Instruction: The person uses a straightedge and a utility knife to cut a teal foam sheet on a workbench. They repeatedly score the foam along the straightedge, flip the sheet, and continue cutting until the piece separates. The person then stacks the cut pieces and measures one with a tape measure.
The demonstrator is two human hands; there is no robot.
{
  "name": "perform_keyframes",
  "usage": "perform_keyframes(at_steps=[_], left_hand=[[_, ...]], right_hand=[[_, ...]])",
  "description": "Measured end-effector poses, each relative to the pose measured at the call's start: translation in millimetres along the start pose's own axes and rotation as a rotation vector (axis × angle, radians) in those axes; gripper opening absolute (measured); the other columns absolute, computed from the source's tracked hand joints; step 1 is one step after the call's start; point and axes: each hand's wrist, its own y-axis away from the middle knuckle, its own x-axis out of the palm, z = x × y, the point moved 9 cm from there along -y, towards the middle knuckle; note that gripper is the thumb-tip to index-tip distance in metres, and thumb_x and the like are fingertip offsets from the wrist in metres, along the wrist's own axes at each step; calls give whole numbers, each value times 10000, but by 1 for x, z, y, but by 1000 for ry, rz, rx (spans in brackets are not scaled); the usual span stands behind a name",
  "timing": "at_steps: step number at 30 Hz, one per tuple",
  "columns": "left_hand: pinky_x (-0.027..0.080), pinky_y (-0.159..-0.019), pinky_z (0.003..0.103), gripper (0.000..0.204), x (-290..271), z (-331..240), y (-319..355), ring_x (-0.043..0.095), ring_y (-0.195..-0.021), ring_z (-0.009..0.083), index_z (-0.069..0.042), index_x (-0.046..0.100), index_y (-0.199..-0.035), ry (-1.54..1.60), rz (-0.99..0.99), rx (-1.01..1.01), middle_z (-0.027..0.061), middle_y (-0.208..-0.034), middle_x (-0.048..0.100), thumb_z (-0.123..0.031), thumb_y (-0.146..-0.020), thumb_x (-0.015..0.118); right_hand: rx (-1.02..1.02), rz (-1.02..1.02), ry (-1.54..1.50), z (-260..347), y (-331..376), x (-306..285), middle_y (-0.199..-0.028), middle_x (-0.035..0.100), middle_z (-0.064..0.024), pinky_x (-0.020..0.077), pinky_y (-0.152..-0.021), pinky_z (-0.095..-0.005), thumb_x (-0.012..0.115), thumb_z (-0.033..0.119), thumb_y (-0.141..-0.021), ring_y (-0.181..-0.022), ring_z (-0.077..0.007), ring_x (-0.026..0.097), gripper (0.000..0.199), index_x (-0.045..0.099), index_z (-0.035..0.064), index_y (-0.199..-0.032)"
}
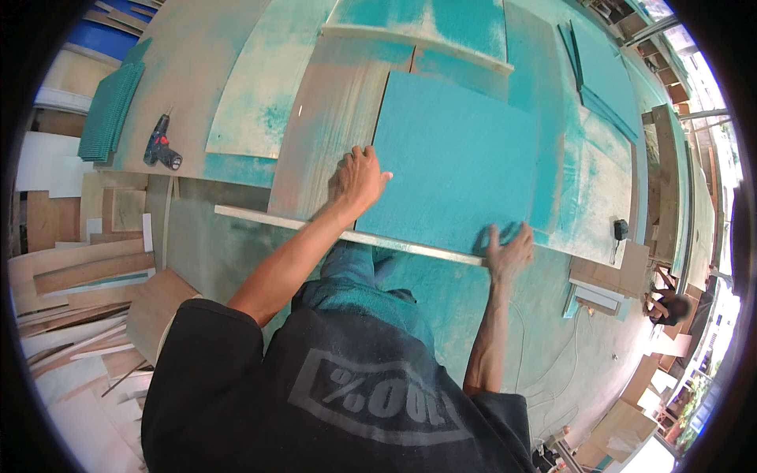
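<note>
A flat teal panel lies on the brown, paint-stained board in front of me. Beside the panel's left edge my left hand rests open, its fingers on the brown board and its thumb reaching toward the panel. My right hand touches the panel's near right corner, with thumb and fingers apart and slightly blurred. Along the near edge runs a pale wooden strip, crossed by my left forearm. Its right end stops close to my right hand.
Another wooden strip lies across the far side. On the left are a cordless drill and a stack of teal panels. More teal panels lie far right, beyond a small black object. Offcuts crowd the left floor; another person crouches right.
</note>
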Motion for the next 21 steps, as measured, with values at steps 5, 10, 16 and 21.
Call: perform_keyframes(at_steps=[5,10,16,21], left_hand=[[464,-1087,578,833,2,-29,-2,397,-1428,465,-153,433,-1595,-63,26,166,357,-1612,261,-500,-911,757],[457,-1096,558,875,15,-36,5,435,-1366,502,-121,432,-1593,-109,6,213,392,-1608,254,-590,-911,714],[411,-1136,575,878,6,-49,-12,445,-1351,519,-95,441,-1583,-302,-47,262,413,-1561,332,-622,-920,674],[360,-1183,586,893,7,-54,-54,385,-1424,546,-41,438,-1565,-294,-73,342,453,-1506,384,-633,-930,649]], right_hand=[[-551,526,-379,150,76,-18,-1507,536,-70,305,-1181,-546,838,559,-783,-1373,-282,524,761,615,165,-1394],[-587,286,-347,172,95,-11,-1147,672,63,380,-904,-406,739,365,-941,-1038,-146,606,272,703,191,-1147],[-537,316,-372,173,80,2,-1107,676,36,373,-921,-396,754,354,-935,-1037,-171,595,279,721,194,-1161],[-532,309,-366,184,42,10,-1093,675,35,371,-917,-394,746,374,-940,-1021,-181,598,270,719,195,-1141]])
